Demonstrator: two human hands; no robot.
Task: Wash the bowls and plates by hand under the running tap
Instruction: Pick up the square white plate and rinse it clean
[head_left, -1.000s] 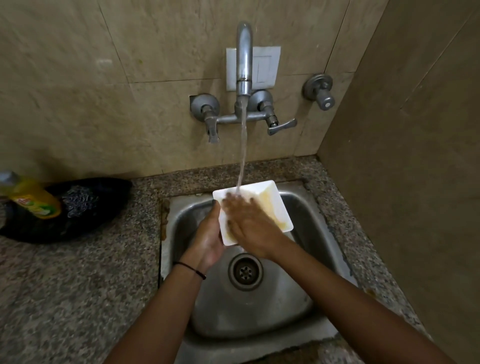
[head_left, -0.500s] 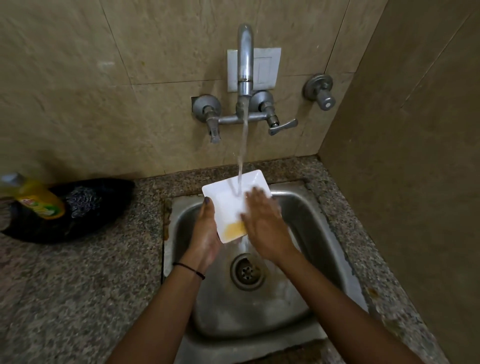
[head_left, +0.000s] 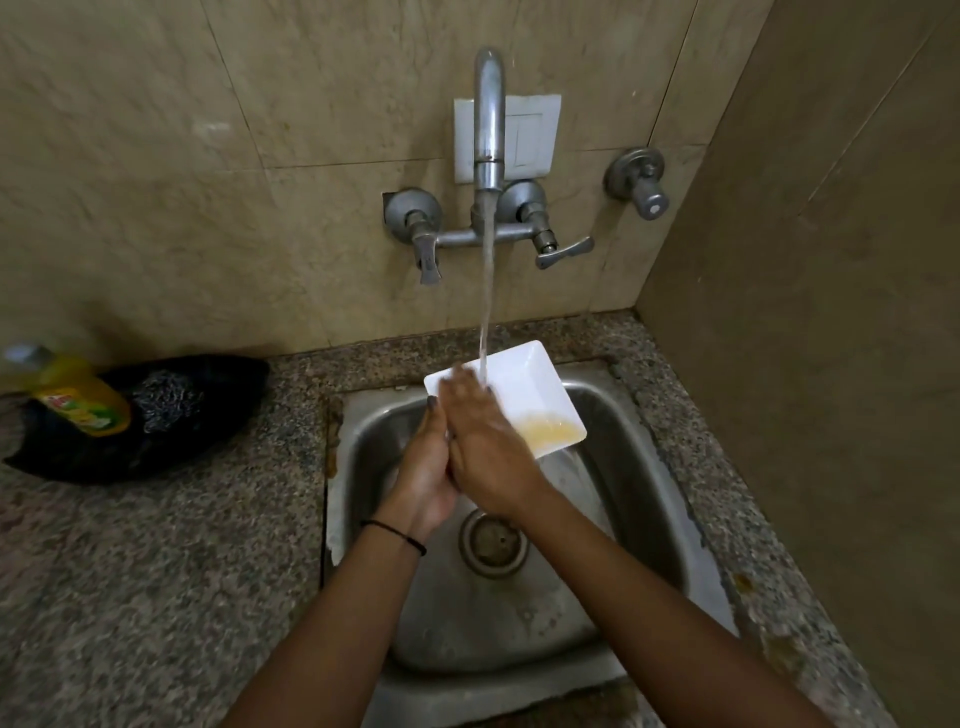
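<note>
A white square plate (head_left: 524, 384) is held tilted over the steel sink (head_left: 613, 519), under the stream from the wall tap (head_left: 488, 130). Yellow residue pools in the plate's lower right corner. My left hand (head_left: 426, 467) grips the plate's left edge from beneath, thumb on the rim. My right hand (head_left: 483, 441) lies flat on the plate's inner face, fingers spread, with water hitting near its fingertips. The plate's left part is hidden by both hands.
A yellow dish-soap bottle (head_left: 78, 400) and a steel scrubber (head_left: 166, 400) lie on a black bag (head_left: 208, 431) on the granite counter (head_left: 156, 571) at left. The drain (head_left: 491, 543) sits below the hands. A tiled side wall (head_left: 831, 312) closes off the right.
My right hand slid from the plate's right side across to its left. The plate shifted right and its yellow residue ran from the lower left corner to the lower right.
</note>
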